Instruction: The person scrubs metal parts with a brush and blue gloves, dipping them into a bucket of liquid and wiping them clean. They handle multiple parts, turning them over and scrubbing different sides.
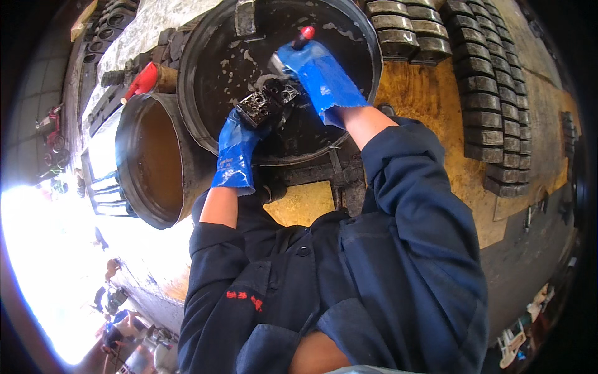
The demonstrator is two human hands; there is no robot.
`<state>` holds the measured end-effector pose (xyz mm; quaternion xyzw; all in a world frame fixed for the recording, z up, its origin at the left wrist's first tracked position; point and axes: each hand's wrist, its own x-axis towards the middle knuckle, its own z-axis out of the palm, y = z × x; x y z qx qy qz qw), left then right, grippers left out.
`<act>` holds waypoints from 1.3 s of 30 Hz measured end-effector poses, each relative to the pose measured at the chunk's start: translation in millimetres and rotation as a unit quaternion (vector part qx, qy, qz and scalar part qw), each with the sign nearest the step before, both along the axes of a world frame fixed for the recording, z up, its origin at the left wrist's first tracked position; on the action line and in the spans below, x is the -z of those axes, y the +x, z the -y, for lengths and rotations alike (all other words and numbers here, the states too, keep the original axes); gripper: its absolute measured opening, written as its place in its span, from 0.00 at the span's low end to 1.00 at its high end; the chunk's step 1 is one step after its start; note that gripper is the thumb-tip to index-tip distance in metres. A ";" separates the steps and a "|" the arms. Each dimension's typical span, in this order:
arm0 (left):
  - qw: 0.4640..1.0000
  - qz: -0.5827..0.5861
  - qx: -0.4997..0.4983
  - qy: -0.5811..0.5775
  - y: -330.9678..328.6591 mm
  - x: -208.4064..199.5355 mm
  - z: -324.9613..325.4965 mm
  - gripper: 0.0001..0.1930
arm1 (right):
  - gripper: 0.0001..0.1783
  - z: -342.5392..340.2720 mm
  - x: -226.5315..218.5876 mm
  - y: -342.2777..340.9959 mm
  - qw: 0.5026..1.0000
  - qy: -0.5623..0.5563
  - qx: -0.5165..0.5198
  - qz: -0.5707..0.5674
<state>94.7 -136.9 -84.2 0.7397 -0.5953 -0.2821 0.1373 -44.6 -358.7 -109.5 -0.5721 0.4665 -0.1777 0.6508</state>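
Left hand (pixel 238 144), gloved, clamped the oily metal block (pixel 266 101) over the black basin (pixel 199 118); right hand (pixel 321 75) gripped a red-handled brush (pixel 298 42). Block looked heavy, rigid, slippery: best held underneath.

No packages, signs or screens stand anywhere here. The nearest thing to a label is a small red embroidered mark (pixel 244 299) on the dark blue work jacket, low at the left chest.
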 end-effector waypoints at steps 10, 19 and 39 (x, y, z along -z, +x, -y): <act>0.992 0.047 -0.012 -0.113 36.3 40.0 -37.0 0.29 | 0.21 -69.4 -83.1 5.7 0.981 -0.067 -0.148 -0.108; 0.996 0.002 -0.065 -0.052 19.2 12.5 -30.3 0.29 | 0.21 -41.4 -79.5 -65.1 0.983 0.006 -0.172 -0.069; 0.932 -0.319 -0.134 -0.111 34.2 49.6 -29.6 0.28 | 0.17 -21.6 -29.7 -30.4 0.988 -0.105 -0.085 -0.072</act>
